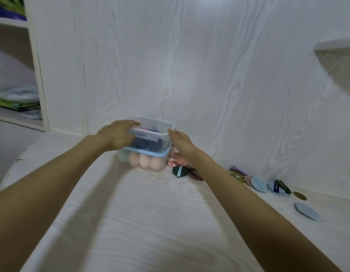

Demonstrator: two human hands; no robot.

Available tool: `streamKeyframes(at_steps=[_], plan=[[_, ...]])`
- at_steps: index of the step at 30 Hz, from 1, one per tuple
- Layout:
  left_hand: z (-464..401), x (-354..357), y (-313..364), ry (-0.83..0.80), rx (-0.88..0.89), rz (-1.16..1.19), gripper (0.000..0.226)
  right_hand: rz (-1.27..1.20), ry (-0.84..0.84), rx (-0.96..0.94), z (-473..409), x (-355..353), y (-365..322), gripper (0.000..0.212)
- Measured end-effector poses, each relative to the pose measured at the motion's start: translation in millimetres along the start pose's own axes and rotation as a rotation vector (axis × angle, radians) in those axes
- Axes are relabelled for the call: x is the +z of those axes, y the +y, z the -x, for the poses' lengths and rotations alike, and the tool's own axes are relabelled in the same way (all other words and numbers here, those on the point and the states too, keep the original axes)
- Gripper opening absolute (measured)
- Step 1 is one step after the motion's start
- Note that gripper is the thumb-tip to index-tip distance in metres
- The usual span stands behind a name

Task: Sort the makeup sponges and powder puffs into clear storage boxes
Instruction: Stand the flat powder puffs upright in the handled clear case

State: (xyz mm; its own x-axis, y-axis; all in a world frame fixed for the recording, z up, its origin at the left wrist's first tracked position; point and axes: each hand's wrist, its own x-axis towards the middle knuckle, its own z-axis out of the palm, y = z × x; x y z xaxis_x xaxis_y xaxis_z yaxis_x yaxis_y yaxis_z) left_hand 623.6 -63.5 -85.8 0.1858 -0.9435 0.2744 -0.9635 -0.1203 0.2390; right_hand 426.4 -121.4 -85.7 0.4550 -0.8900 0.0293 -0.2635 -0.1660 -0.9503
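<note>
Clear plastic storage boxes (150,146) stacked at worktop (150,222) rear: navy sponges above, peach sponges (143,160) below. Left hand (117,136) grips top box's latch side; right hand (180,139), fingers straight, touches its right corner.

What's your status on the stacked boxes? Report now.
Left hand grips the top clear box at its latch. Right hand open beside it. Peach sponges boxed below. Puffs loose on the right, unsorted.
</note>
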Motion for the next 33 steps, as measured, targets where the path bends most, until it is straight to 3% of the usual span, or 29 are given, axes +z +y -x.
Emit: streamKeyframes(at_steps=[4, 7, 9, 12, 16, 24, 26, 28, 31, 33], plan=[[1, 1, 24, 0.169, -0.093, 0.0, 0.048, 0.185, 0.007, -0.001, 27, -28, 6, 0.055], [10, 1, 66, 0.365, -0.048, 0.045, 0.046, 0.325, 0.008, -0.063, 57, -74, 20, 0.029], [19, 6, 108, 0.365, 0.001, 0.121, 0.04, 0.486, 0.042, -0.036, 85, -111, 34, 0.019], [33, 21, 178, 0.209, 0.061, 0.319, 0.036, 0.667, 0.123, 0.053, 125, -168, 58, 0.018], [43, 56, 282, -0.117, 0.143, 0.562, 0.028, 0.756, 0.311, 0.156, 185, -245, 84, 0.02], [69, 117, 450, -0.547, 0.256, 0.963, 0.028, 0.948, 0.731, 0.128, 285, -350, 117, 0.02], [75, 134, 484, -0.586, 0.261, 0.983, 0.031, 1.021, 0.825, 0.108, 304, -366, 126, 0.024], [80, 149, 516, -0.564, 0.387, 0.893, 0.04, 1.148, 0.885, 0.197, 318, -382, 136, 0.041], [93, 161, 551, -0.506, 0.626, 0.682, 0.054, 1.202, 0.807, 0.595, 331, -399, 155, 0.082], [97, 165, 566, -0.448, 0.717, 0.568, 0.061, 1.19, 0.751, 0.751, 336, -405, 168, 0.087]])
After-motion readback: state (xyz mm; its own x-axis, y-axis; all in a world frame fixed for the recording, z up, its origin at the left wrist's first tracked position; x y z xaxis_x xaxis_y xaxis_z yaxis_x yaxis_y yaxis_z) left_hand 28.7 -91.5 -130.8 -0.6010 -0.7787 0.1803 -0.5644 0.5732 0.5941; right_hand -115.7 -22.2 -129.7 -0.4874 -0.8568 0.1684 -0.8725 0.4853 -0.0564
